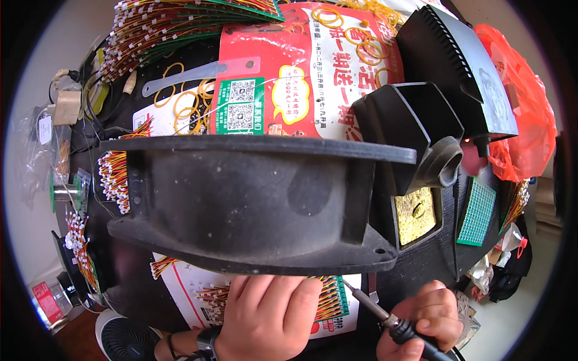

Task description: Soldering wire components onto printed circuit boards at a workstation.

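Note:
My right hand (pixel 424 322) is wrapped round the dark handle of a soldering iron (pixel 373 305). Its tip points up and left, at the right edge of a green circuit board (pixel 344 296). Red, yellow and black wires (pixel 328 305) lie in a row along that board, over a printed white sheet (pixel 185 292). Across the wires rests my left hand (pixel 268 316), closed, its fingers bent together; the fingertips and whatever they pinch are hidden. A big black fan housing (pixel 241 207) stands just beyond both hands and blocks part of the view.
An iron stand with a yellow sponge (pixel 415 218) and a black box (pixel 463 72) are at the right, near another green board (pixel 477 210). Wired boards (pixel 162 30) are stacked far left. A solder spool (pixel 66 192) and a small fan (pixel 129 337) are at the left.

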`<state>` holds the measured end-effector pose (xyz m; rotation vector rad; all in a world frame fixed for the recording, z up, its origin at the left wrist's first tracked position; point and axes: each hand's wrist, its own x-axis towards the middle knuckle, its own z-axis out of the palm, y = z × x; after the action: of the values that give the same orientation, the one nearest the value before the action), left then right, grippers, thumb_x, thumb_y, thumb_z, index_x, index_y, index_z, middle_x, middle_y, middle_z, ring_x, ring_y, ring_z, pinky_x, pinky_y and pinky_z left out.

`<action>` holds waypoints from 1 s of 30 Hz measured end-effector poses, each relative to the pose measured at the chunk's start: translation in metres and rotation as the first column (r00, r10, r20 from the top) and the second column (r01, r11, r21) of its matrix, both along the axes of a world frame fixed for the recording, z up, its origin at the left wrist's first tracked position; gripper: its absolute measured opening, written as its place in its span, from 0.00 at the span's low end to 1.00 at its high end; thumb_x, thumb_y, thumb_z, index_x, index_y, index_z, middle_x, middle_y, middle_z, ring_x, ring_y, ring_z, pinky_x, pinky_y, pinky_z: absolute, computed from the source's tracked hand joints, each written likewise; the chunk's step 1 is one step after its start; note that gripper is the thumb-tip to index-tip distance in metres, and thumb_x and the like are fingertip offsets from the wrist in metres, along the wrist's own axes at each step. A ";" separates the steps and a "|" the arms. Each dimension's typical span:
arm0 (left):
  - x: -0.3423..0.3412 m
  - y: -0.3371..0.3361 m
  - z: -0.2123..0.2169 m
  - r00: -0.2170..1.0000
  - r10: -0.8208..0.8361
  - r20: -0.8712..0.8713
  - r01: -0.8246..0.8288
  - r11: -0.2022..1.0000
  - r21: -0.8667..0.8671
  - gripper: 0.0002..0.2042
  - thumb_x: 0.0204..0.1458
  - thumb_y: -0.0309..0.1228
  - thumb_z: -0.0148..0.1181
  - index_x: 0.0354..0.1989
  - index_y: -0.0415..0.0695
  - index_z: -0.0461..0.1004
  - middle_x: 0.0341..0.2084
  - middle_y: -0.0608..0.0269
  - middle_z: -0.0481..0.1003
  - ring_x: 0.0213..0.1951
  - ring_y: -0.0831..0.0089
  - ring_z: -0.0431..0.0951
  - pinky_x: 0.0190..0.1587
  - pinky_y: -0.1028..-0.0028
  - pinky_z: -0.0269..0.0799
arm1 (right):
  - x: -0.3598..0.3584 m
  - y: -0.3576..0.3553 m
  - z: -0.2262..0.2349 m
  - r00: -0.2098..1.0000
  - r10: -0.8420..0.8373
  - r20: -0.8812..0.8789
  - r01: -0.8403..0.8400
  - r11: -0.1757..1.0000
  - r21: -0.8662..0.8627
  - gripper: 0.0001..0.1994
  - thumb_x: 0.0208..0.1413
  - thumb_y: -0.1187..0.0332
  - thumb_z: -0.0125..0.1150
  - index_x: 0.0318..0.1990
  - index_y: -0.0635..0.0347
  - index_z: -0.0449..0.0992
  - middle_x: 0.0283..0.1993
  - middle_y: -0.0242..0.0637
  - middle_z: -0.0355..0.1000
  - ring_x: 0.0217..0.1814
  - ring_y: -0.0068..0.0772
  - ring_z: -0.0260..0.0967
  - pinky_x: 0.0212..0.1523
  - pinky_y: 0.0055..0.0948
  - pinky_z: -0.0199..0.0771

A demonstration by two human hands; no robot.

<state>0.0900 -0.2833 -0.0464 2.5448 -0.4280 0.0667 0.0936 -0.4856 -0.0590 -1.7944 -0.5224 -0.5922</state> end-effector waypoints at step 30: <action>0.004 0.006 -0.030 0.981 -0.017 0.192 0.053 0.981 -0.187 0.07 0.49 0.25 0.64 0.37 0.40 0.81 0.31 0.60 0.77 0.32 0.61 0.76 0.36 0.66 0.71 | 0.003 0.005 -0.003 0.993 -0.001 -0.121 -0.005 0.999 -0.045 0.08 0.56 0.71 0.56 0.37 0.69 0.68 0.21 0.39 0.63 0.16 0.29 0.57 0.20 0.32 0.56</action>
<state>0.0941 -0.2775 -0.0759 2.3492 -0.5144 0.3244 0.0965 -0.4806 -0.0616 -1.8594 -0.4576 -0.4698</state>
